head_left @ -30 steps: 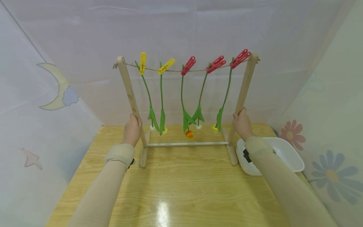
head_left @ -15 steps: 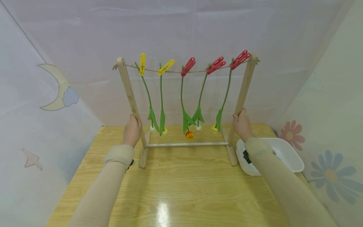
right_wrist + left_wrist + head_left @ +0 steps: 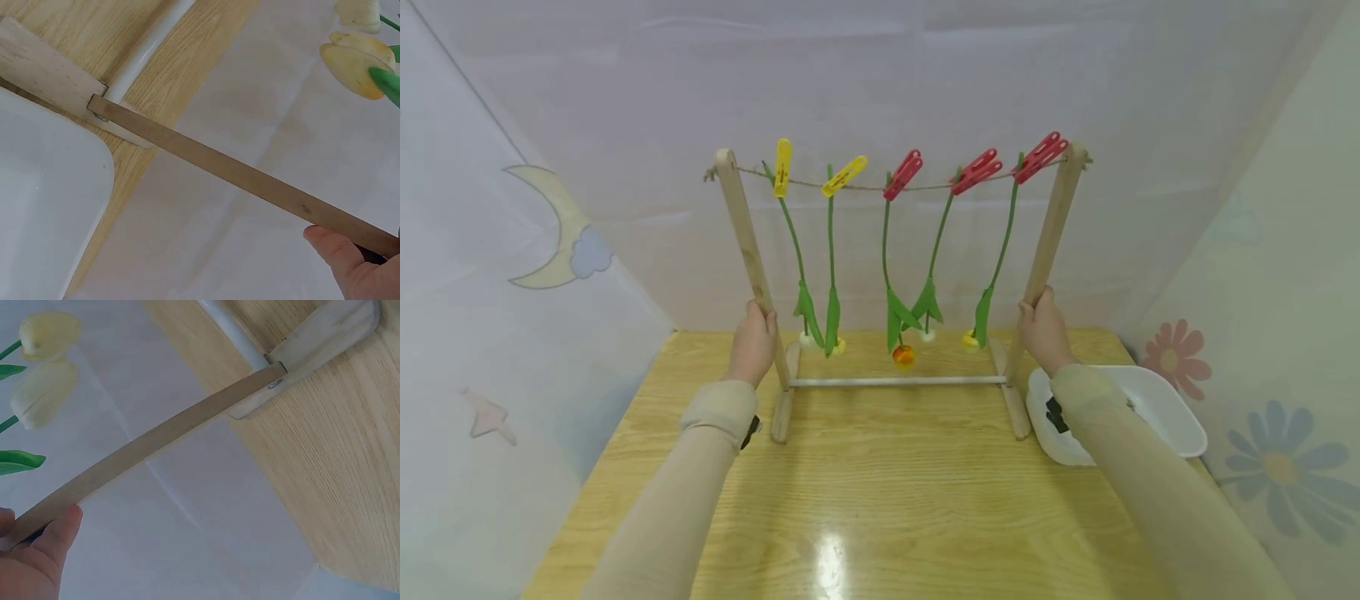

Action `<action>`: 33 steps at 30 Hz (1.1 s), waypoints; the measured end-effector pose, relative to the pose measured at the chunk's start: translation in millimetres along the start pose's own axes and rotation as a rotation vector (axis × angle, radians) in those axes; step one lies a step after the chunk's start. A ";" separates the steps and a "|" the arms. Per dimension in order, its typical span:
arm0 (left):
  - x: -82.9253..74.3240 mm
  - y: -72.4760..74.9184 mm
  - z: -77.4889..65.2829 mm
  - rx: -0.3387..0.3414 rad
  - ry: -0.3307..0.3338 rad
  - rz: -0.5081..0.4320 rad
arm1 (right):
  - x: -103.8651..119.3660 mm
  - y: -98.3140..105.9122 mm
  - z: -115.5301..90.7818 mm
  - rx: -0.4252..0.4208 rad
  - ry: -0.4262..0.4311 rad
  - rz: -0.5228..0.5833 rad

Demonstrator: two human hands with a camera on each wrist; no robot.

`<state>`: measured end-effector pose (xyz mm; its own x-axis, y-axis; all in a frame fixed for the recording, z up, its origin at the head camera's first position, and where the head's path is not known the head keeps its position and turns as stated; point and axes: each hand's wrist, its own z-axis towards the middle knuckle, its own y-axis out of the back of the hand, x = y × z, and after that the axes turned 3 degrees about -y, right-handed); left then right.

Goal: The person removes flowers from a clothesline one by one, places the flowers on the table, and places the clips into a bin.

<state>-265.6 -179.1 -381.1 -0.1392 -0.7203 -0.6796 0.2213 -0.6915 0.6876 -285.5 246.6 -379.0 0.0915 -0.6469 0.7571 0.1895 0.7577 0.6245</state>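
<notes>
A wooden rack [image 3: 745, 242] with two posts and a white crossbar [image 3: 895, 381] stands on the table. My left hand [image 3: 752, 343] grips its left post; my right hand [image 3: 1045, 332] grips the right post [image 3: 250, 181]. Between the post tops runs a twine line [image 3: 917, 188]. Artificial tulips hang from it head down, held by two yellow clothespins [image 3: 782, 167] and three red clothespins [image 3: 902, 175]. Their blooms are white, yellow and orange, the orange tulip [image 3: 903, 357] near the middle. In the left wrist view, thumb and fingertip lie on either side of the left post [image 3: 156, 440].
A white plastic basin [image 3: 1157, 408] sits right of the rack, partly under my right forearm. The wooden table [image 3: 880, 500] extends toward me. Pale printed cloth [image 3: 880, 75] hangs behind and at both sides, close to the rack's back.
Both hands keep their hold on the posts. The whole head view has shifted slightly to the right; rack, clothespins and tulips look unchanged relative to each other.
</notes>
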 end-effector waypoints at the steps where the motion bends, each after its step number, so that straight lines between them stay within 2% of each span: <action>1: 0.2 0.5 0.6 0.003 -0.001 -0.008 | -0.1 0.1 -0.1 -0.002 0.003 0.003; 5: 0.2 3.2 2.4 0.037 0.004 -0.056 | -0.6 1.7 -1.3 0.001 0.018 0.010; 11: -3.2 8.0 3.1 0.108 0.051 -0.115 | 0.9 8.6 -6.5 0.040 0.003 0.043; 15: -7.5 12.6 2.1 0.126 0.063 -0.157 | 1.2 13.5 -8.9 0.039 0.025 0.072; 23: -17.8 24.9 -5.5 0.101 0.044 -0.226 | 10.8 26.5 -9.9 0.021 0.063 0.112; 33: -27.4 41.2 -14.1 0.048 0.014 -0.251 | 27.7 40.4 -10.0 -0.018 0.127 0.117</action>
<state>-239.1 -187.1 -337.8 -0.1707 -0.5249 -0.8339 0.1350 -0.8508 0.5079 -265.6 258.5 -334.7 0.2363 -0.5606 0.7937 0.1873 0.8278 0.5289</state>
